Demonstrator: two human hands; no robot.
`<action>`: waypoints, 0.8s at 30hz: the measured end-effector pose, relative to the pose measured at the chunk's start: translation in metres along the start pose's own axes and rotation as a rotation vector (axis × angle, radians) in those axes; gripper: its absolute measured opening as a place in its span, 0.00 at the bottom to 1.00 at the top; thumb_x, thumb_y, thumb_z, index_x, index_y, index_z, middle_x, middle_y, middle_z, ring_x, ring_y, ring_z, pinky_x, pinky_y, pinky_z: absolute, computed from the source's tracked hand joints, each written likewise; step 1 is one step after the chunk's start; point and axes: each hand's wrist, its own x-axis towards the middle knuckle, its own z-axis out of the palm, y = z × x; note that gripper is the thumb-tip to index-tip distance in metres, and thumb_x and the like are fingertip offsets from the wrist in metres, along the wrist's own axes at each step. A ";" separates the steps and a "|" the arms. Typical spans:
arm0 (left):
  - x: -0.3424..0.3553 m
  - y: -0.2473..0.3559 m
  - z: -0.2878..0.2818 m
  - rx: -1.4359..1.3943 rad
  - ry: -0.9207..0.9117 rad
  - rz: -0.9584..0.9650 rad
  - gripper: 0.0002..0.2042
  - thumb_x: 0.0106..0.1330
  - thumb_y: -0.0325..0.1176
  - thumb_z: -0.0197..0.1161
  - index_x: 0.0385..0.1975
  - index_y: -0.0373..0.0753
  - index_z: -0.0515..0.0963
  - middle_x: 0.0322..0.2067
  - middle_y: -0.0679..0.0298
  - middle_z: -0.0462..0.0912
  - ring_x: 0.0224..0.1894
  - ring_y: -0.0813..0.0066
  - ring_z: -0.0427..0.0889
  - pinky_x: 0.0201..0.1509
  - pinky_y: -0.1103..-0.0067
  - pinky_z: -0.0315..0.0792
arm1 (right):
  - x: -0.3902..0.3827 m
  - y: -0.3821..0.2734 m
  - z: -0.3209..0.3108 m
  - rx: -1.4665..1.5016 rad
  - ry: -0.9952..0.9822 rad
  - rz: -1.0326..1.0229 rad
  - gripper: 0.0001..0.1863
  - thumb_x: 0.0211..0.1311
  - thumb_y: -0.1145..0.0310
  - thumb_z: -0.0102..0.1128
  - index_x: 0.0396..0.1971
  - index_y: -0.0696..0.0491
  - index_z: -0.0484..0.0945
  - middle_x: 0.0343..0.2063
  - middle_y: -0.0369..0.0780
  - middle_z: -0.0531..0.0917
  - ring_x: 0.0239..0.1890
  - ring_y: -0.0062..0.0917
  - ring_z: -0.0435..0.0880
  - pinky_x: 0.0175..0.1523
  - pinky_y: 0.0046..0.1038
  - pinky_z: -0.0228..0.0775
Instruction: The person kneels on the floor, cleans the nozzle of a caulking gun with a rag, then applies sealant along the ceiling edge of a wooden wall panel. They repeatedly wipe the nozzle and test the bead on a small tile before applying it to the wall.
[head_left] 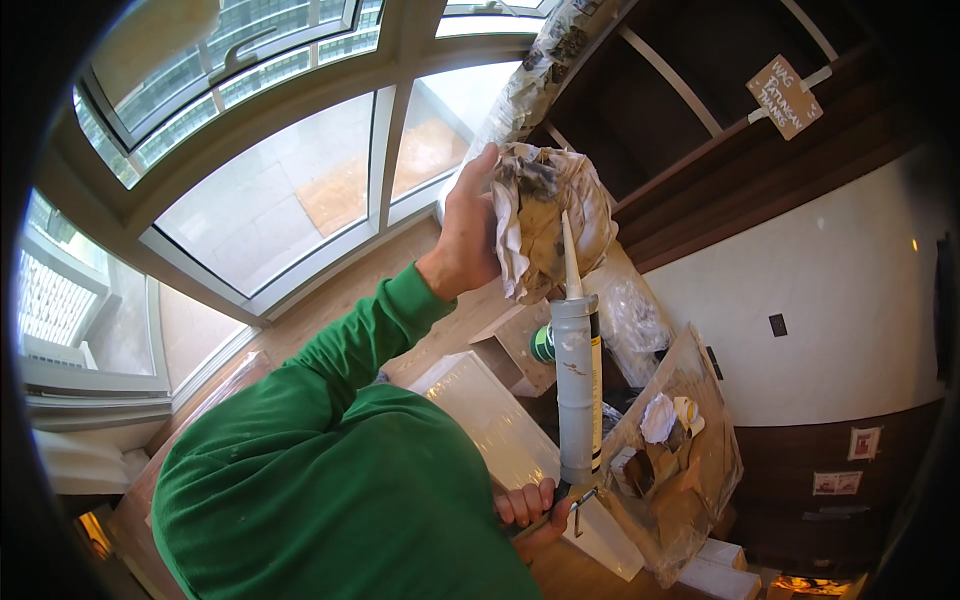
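A crumpled, stained wad of paper or cloth [535,195] is gripped by my left hand [463,225], its fingers mostly hidden. My right hand [530,510] is closed on the handle of an upright caulking gun with a grey cartridge [575,390]. The long pale nozzle [571,262] overlaps the wad; I cannot tell whether its tip touches it. Behind the cartridge, a green cylindrical container [543,343] is partly visible. My left forearm is in a green sleeve.
Below are an open cardboard box [500,350], long wrapped boards [480,420] and plastic-covered clutter [660,480]. Windows [270,200] line the left. Dark shelving [640,110] with a handwritten cardboard sign [783,98] and a white wall panel [820,320] stand right.
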 end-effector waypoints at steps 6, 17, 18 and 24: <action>0.007 -0.007 -0.012 -0.061 0.056 -0.005 0.41 0.68 0.67 0.46 0.64 0.32 0.70 0.60 0.51 0.77 0.60 0.55 0.77 0.70 0.61 0.65 | -0.009 0.002 0.006 -0.051 -0.035 -0.020 0.17 0.75 0.51 0.50 0.33 0.48 0.63 0.20 0.31 0.63 0.23 0.20 0.61 0.37 0.30 0.56; 0.016 -0.014 -0.032 -0.188 -0.168 -0.065 0.23 0.77 0.48 0.45 0.55 0.35 0.77 0.52 0.56 0.82 0.54 0.62 0.80 0.65 0.65 0.71 | -0.014 0.004 0.005 -0.016 0.024 -0.034 0.18 0.72 0.50 0.56 0.32 0.47 0.63 0.19 0.30 0.62 0.23 0.19 0.61 0.36 0.29 0.56; 0.014 -0.015 -0.029 -0.161 -0.122 -0.050 0.24 0.76 0.49 0.45 0.55 0.35 0.76 0.52 0.56 0.82 0.54 0.62 0.80 0.65 0.65 0.71 | -0.015 0.004 0.004 -0.011 0.023 -0.040 0.18 0.72 0.50 0.56 0.32 0.47 0.63 0.19 0.30 0.62 0.23 0.19 0.61 0.36 0.29 0.56; 0.011 -0.019 -0.012 -0.074 0.020 0.007 0.28 0.76 0.56 0.40 0.56 0.38 0.76 0.55 0.56 0.81 0.55 0.59 0.80 0.67 0.63 0.69 | -0.015 0.001 -0.001 -0.006 -0.016 -0.031 0.18 0.74 0.50 0.53 0.33 0.48 0.63 0.20 0.30 0.63 0.23 0.19 0.61 0.35 0.28 0.55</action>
